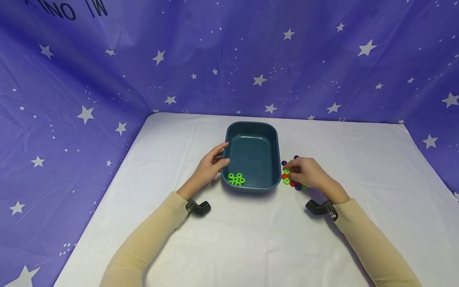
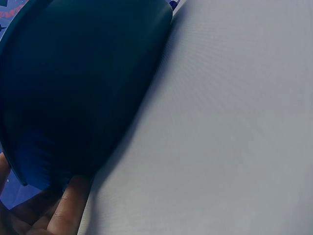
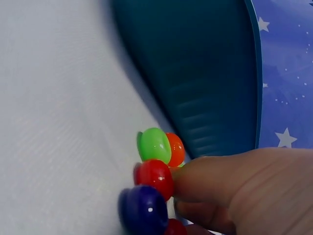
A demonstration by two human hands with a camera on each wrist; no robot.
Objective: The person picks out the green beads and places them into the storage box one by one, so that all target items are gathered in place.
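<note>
A dark teal rectangular tub stands on the white table with several bright green rings in its near-left corner. My left hand rests against the tub's left side, its thumb on the outer wall in the left wrist view. Right of the tub lies a small heap of green, orange, red and purple rings, among them a purple one and a red one. My right hand reaches over this heap, thumb and forefinger pinching a green ring. The palm hides part of the heap.
A white cloth covers the table. Purple star-printed fabric rises behind it and on both sides. A black camera mount sits at the left wrist and another at the right wrist.
</note>
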